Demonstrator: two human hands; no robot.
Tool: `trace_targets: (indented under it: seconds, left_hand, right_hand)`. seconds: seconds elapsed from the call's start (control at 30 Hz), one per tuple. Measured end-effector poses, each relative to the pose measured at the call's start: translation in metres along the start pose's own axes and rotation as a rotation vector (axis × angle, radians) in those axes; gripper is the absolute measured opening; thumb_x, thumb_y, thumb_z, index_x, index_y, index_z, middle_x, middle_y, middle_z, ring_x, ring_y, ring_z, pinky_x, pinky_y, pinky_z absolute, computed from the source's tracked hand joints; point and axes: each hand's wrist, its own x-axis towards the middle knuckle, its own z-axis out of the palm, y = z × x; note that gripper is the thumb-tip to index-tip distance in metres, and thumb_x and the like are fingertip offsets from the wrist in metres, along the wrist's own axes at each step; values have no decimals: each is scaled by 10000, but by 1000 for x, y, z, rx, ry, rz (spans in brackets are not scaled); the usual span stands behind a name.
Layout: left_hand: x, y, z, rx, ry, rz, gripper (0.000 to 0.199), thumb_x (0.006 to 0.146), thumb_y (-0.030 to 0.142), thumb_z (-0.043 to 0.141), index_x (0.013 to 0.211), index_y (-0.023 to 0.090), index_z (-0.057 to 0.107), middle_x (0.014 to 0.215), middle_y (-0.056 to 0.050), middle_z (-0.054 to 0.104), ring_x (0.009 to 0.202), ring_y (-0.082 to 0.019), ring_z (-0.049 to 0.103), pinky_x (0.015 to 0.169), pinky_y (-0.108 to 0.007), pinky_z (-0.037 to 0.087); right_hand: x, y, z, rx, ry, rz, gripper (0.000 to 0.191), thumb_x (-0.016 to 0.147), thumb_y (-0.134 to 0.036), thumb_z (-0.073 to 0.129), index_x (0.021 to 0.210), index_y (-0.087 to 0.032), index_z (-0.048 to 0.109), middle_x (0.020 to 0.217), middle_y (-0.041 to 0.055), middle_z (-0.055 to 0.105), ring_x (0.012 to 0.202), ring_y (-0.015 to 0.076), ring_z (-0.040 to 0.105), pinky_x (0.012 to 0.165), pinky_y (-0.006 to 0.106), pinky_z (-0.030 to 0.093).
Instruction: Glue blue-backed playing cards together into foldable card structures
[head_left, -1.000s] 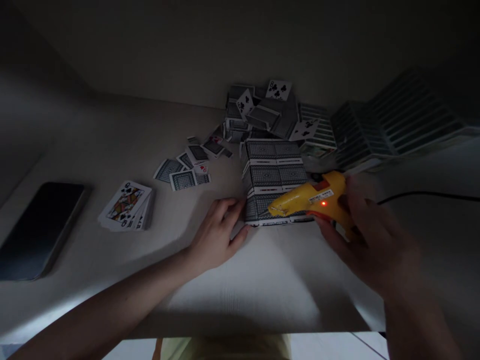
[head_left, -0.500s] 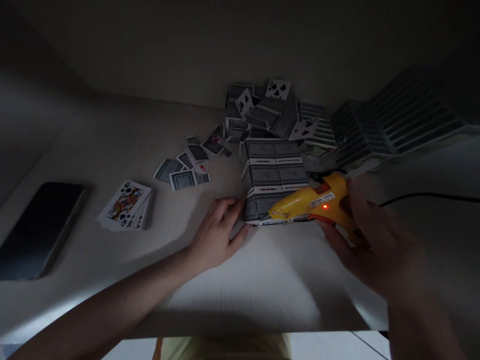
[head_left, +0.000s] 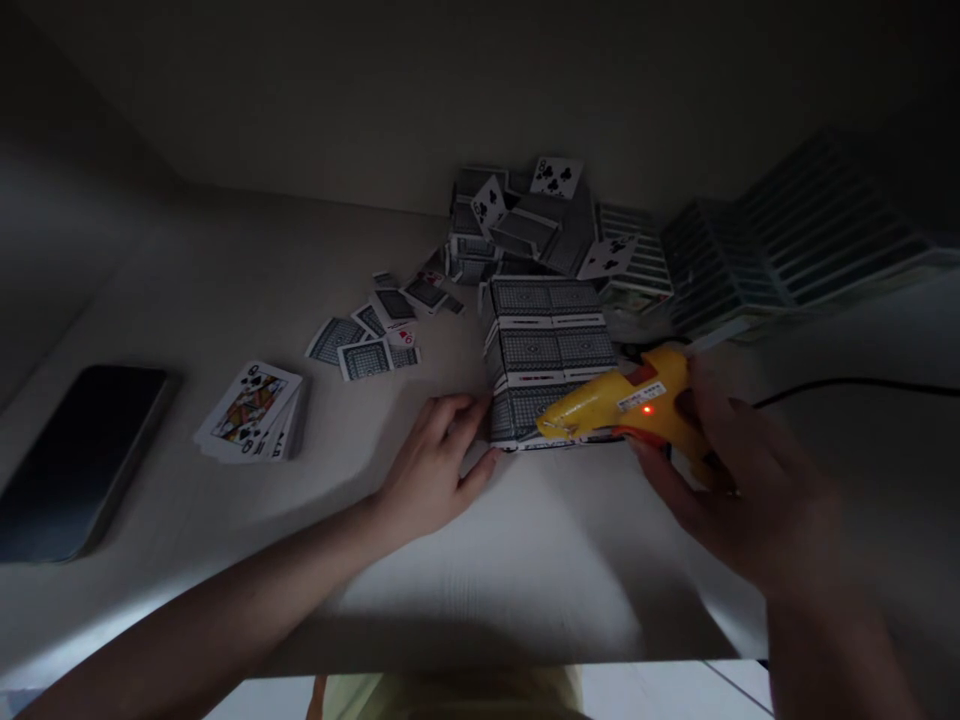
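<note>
Pale table (head_left: 465, 570), playing-card block (head_left: 551, 350), two hands and a yellow glue gun (head_left: 592, 400).
The left hand (head_left: 435, 465) rests against the block's left side, fingers bent, thumb apart; the right hand (head_left: 750, 500), right of the block, has its fingers wrapped round the gun's handle, nozzle at the block's near part, contact impossible to tell; a dark phone (head_left: 79, 460) lies well left of the block, a queen-topped card stack (head_left: 251, 410) nearer it on that side.
</note>
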Motion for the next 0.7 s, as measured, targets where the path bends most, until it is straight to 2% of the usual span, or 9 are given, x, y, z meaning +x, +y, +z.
trace_targets:
  seconds: [0.2, 0.37, 0.5, 0.7]
  left_hand:
    - [-1, 0, 0, -12, -7, -13, 490, 890, 308, 509, 1339, 130, 425, 1171, -143, 500, 1109, -266, 477, 968, -418, 450]
    - [-1, -1, 0, -8, -2, -5, 485, 892, 314, 510, 1332, 124, 434, 1168, -141, 499, 1111, -265, 472, 969, -411, 451]
    - [-1, -1, 0, -11, -2, -4, 484, 890, 310, 509, 1330, 123, 435, 1161, -141, 497, 1104, -263, 476, 966, -410, 454]
    - [-1, -1, 0, -22, 7, -11, 494, 885, 300, 517, 1343, 139, 422, 1170, -142, 494, 1123, -268, 478, 966, -426, 457]
  right_hand:
    - [3, -2, 6, 29, 3, 22, 772, 807, -337, 661, 1469, -171, 300, 930, 81, 696, 732, 198, 640, 605, 297, 551]
    - [0, 0, 5, 68, 12, 30, 776, 795, -364, 668, 1467, -223, 305, 961, 66, 703, 722, 199, 646, 592, 305, 553]
    - [4, -3, 5, 54, 41, 49, 761, 802, -352, 664, 1463, -212, 313, 938, 64, 701, 752, 200, 656, 617, 299, 558]
    - [5, -2, 6, 124, -3, 41, 746, 795, -321, 674, 1449, -204, 336, 922, 57, 684, 729, 187, 660, 637, 299, 558]
